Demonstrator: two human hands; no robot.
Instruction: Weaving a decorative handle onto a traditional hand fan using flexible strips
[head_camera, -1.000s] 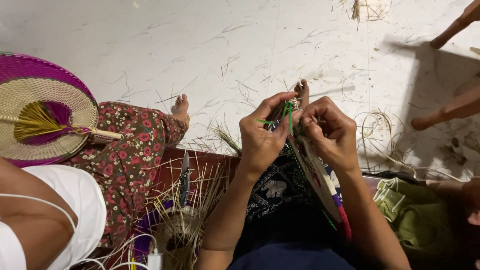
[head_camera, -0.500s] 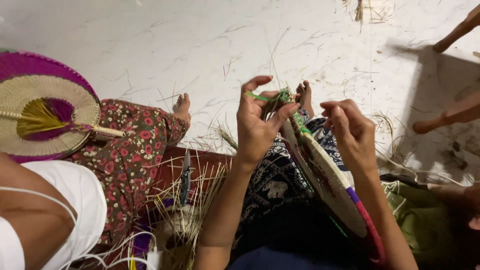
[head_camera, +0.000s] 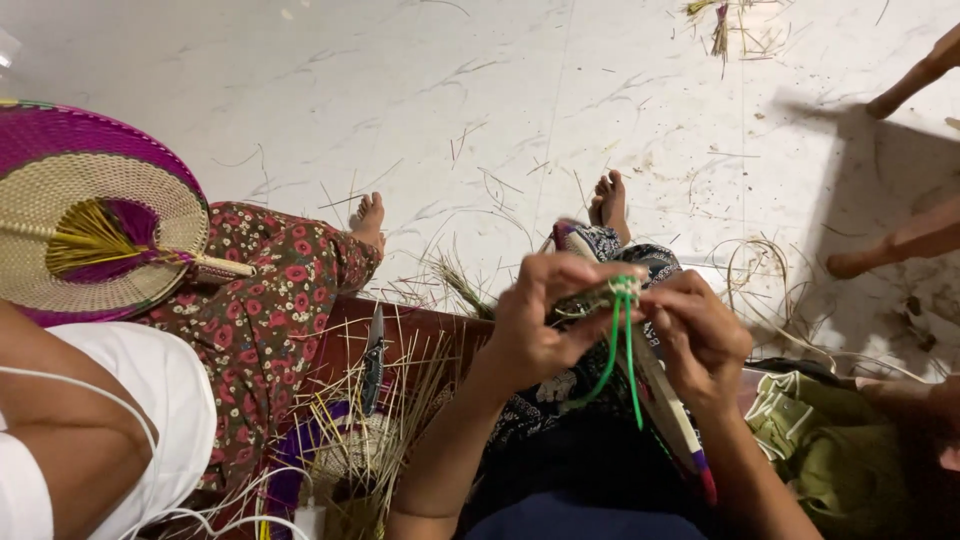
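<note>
My left hand and my right hand meet in front of me over my lap. Both pinch the top edge of a woven fan that I hold edge-on, its rim running down toward my right knee. Bright green strips hang from the point where my fingers meet. My left thumb and fingers close on the rim and the strips; my right fingers close on the rim from the other side. My bare feet rest on the floor beyond.
A person in floral trousers sits at my left holding a finished purple and straw fan. A knife and a half-woven piece with loose straw lie between us. Green cloth lies right; wooden legs stand on the littered white floor.
My hands have come together again on the fan's top edge after my left hand was raised apart. The fan turned more edge-on and the green strips now hang down.
</note>
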